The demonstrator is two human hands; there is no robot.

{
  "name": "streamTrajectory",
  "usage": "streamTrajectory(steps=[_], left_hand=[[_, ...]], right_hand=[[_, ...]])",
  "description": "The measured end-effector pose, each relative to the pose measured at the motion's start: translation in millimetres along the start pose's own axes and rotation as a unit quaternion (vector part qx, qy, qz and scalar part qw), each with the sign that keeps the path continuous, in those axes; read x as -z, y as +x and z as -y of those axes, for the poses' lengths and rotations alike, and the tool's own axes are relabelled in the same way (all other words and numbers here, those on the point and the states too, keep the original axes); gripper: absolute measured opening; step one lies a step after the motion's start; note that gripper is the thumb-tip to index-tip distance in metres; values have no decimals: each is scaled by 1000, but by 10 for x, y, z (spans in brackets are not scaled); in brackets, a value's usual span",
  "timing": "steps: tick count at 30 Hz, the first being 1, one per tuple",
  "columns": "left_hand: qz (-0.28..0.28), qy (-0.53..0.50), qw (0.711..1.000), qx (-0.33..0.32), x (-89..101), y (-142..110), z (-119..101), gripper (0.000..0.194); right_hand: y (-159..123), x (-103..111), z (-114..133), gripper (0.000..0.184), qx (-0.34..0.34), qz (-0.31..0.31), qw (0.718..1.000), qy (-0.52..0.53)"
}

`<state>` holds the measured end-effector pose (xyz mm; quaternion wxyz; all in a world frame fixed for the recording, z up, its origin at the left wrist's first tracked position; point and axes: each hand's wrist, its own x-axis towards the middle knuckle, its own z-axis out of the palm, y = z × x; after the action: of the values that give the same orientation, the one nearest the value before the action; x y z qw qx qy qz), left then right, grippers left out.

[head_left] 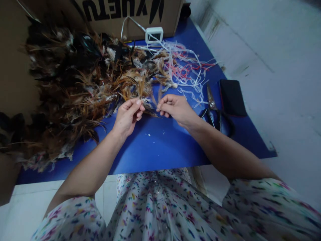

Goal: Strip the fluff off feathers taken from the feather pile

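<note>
From the head view, my left hand (127,115) has thumb and forefinger pinched on the base of a feather tuft (141,87), which stands upright in front of the feather pile (82,90). My right hand (177,107) is just beside it, fingertips drawn together on what looks like a wispy feather (158,95), though blur hides the exact grip. Both hands are just above the blue table (155,147), with white and red strings (184,68) beyond and scissors (212,103) near my right wrist. I judge the tuft almost weightless: soft and easily ruffled along the vanes, stiffer at the quills, and a little slippery. I'd hold it low by the quill ends, lightly, since squeezing higher could bend or split the barbs
</note>
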<state>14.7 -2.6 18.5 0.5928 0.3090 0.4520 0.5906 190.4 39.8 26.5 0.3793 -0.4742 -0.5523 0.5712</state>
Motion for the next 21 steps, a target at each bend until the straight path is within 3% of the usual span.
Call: streamTrajectory(steps=[14, 21], left_hand=[[33, -9, 999, 9, -19, -29, -4, 18], [51, 23, 997, 56, -47, -74, 18, 24]], right_hand=[[-38, -15, 11, 17, 2, 20, 1000, 9], [-72, -4, 22, 15, 30, 65, 997, 11]])
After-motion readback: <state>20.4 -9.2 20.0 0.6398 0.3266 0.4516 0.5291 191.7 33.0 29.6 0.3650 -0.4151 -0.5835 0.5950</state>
